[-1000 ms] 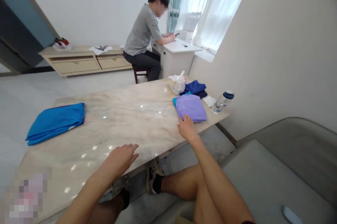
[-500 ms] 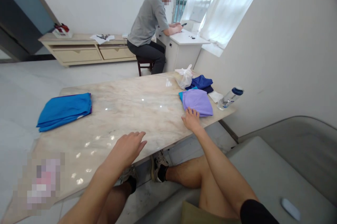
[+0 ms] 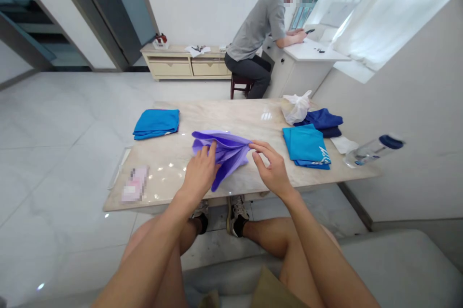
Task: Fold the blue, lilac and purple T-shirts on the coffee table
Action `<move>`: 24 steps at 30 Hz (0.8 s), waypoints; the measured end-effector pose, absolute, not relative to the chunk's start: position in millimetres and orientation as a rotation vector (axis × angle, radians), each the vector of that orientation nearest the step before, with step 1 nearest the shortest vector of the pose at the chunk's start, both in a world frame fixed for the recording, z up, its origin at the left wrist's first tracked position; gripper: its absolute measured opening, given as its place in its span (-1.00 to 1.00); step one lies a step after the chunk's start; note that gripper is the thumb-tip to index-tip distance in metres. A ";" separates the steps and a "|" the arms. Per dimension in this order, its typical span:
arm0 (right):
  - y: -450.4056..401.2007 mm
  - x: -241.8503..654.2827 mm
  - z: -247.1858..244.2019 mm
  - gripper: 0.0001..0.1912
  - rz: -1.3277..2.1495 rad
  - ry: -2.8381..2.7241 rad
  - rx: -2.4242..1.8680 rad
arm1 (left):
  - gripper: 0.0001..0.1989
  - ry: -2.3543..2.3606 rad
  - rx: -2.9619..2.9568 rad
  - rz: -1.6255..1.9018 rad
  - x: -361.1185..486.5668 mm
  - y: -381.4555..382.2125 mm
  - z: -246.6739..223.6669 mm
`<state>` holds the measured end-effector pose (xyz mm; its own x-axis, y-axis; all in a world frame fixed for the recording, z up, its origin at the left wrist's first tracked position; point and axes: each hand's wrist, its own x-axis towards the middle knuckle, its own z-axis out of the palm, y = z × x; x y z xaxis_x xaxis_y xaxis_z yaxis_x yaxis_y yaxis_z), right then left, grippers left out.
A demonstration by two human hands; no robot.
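A purple cloth (image 3: 231,153) is partly spread in loose folds at the middle of the marble table (image 3: 202,116). My left hand (image 3: 201,170) grips its near left part, with fingers among the folds. At the cloth's right corner, my right hand (image 3: 270,165) pinches the fabric between fingertips. A folded blue cloth with white print (image 3: 306,146) lies to the right of my right hand. Another folded blue cloth (image 3: 156,123) rests at the table's far left.
Behind the right blue cloth are a white plastic bag (image 3: 297,107) and dark blue cloth (image 3: 321,119). A clear bottle (image 3: 369,151) and white paper (image 3: 343,145) are at the right end. A person (image 3: 260,23) sits at a white desk (image 3: 307,51) beyond the table.
The purple cloth has moved left off the right blue pile to the table's middle and opened into folds. Both hands now hold it. The view has swung left.
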<state>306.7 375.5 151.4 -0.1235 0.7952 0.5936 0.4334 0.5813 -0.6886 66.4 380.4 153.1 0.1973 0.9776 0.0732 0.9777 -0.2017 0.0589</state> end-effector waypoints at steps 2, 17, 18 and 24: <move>372.8 306.0 145.2 -0.70 0.486 -1.734 -1.019 | -0.30 -2.026 -2.422 -0.108 64.1 382.5 151.4; 357.3 321.6 145.1 -0.71 0.900 -1.951 -0.869 | 0.08 -1.972 -2.873 -0.312 71.2 395.0 145.3; 355.8 320.5 147.3 -0.70 0.918 -1.926 -0.851 | -0.01 -1.919 -2.954 -0.257 72.0 393.2 148.8; 353.6 320.0 151.8 -0.74 0.982 -1.719 -0.834 | -0.77 -1.896 -3.002 0.232 80.5 382.1 164.7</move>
<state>320.0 353.6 151.8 -0.3128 0.8633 0.3961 0.0969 0.4439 -0.8908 80.5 382.1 164.7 0.4484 0.8343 -0.3208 0.8870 -0.3709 0.2752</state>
